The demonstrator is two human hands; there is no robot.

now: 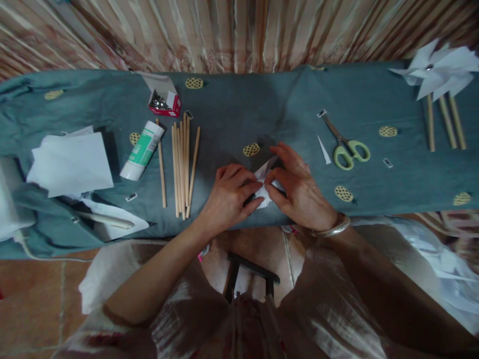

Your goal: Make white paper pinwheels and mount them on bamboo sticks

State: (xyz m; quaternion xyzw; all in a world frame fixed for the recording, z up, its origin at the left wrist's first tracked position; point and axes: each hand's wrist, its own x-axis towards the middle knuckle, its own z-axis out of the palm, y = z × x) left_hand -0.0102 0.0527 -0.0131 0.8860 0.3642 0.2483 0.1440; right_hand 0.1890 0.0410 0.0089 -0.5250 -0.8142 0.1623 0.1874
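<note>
Between my two hands, near the front edge of the table, is a small white folded paper (263, 172). My left hand (235, 193) grips its left side, the thumb and forefinger closed at its middle. From the other side my right hand (295, 185) pinches the paper with thumb and forefinger, its other fingers curled over the far edge. The two sets of fingertips nearly meet, and much of the paper is hidden beneath them. To the right lie scissors (345, 144) with green handles and a thin white paper sliver (324, 150).
Several wooden sticks (182, 164), a glue stick (142, 151), a red box of metal pins (164, 102) and stacked white paper (75, 162) lie to the left. White paper pinwheels (436, 70) on sticks lie far right. A pleated curtain (239, 35) hangs behind the cloth-covered table (284, 114).
</note>
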